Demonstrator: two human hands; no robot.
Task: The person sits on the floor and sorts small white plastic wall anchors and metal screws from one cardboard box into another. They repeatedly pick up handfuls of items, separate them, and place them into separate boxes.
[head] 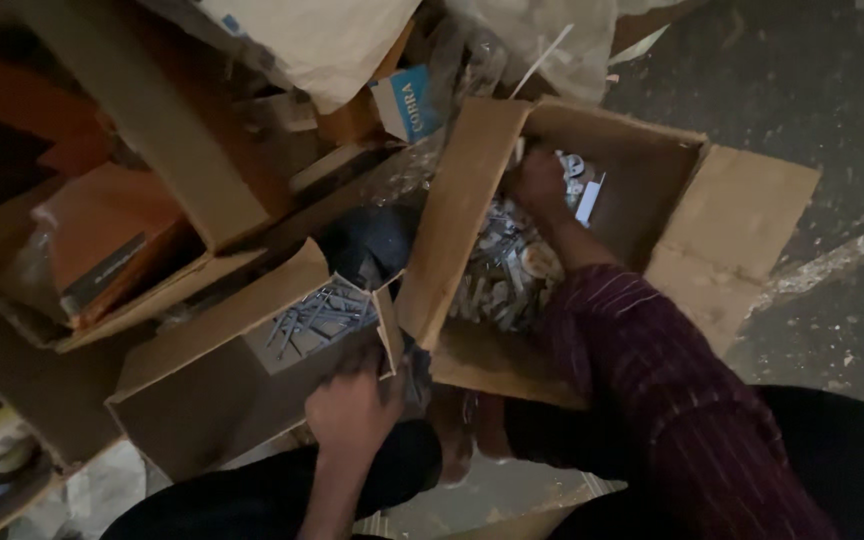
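Cardboard fills the view, box after box crowded on a dusty concrete floor. At far left an open carton holds flat orange-brown packs. Next to it, a small box of nails lies tipped on its side, its open end showing a grey bundle of long nails. The left hand rests against the lower edge of this box, fingers curled onto the flap just beneath the nails; its grip is closed on the cardboard edge, though how firmly cannot be told. Above, a blue-and-white packet and crumpled clear plastic bags lie among the clutter. Further right stands a larger open box, flaps spread, with a heap of small metal hardware pieces in its bottom. The right hand, at the end of a maroon striped sleeve, reaches deep into this box and sits on top of the heap at its far end; whether its grip is clenched around any piece is hidden.
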